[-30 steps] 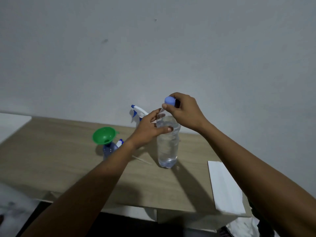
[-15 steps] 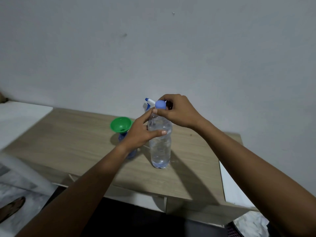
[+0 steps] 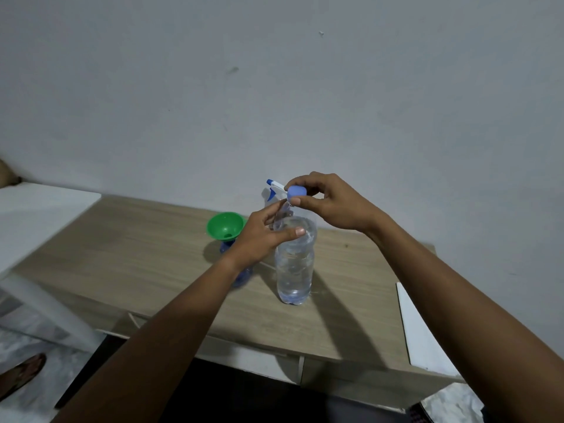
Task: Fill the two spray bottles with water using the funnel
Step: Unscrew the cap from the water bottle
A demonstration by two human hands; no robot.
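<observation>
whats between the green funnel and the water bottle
In the head view, the left hand sits between the green funnel and the water bottle, gripping the bottle.

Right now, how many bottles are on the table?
3. The clear water bottle stands at centre, held by the left hand. The blue spray bottle carrying the green funnel stands left of it. A second spray bottle stands behind, partly hidden.

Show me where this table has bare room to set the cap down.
Bare wood: the table left of the green funnel; the front strip before the water bottle; the patch between that bottle and the white board at right. Crowded: mid-back, where funnel, blue spray bottle, clear spray bottle, left hand and right hand cluster.
</observation>
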